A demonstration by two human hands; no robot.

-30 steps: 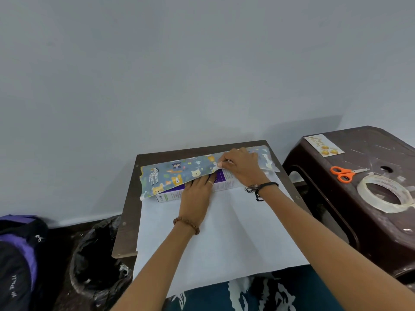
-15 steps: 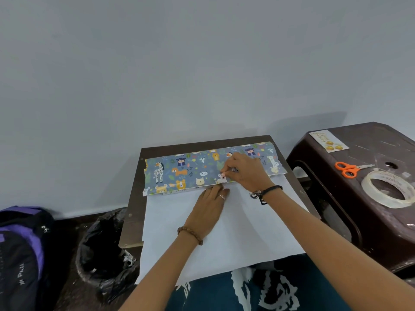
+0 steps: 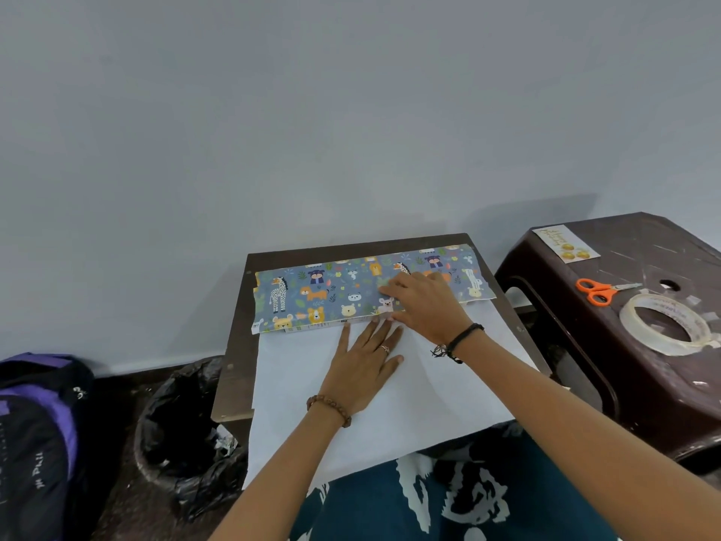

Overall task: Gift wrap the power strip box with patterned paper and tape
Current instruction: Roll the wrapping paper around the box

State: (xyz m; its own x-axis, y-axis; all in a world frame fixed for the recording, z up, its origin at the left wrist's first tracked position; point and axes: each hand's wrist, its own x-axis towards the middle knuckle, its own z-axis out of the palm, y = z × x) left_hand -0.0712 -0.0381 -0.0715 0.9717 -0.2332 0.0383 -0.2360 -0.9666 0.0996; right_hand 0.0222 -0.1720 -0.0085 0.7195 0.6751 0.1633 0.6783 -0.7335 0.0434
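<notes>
My left hand [image 3: 363, 369] lies flat, fingers straight, on the paper's [image 3: 429, 400] white side. My right hand [image 3: 427, 306] presses the patterned flap over the box [image 3: 324, 327] (only a sliver shows) along the table's [image 3: 234, 345] far edge, fingers spread.

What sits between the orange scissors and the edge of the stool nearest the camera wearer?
In the head view, a tape roll lies on the brown stool, between the orange scissors and that near edge.
</notes>
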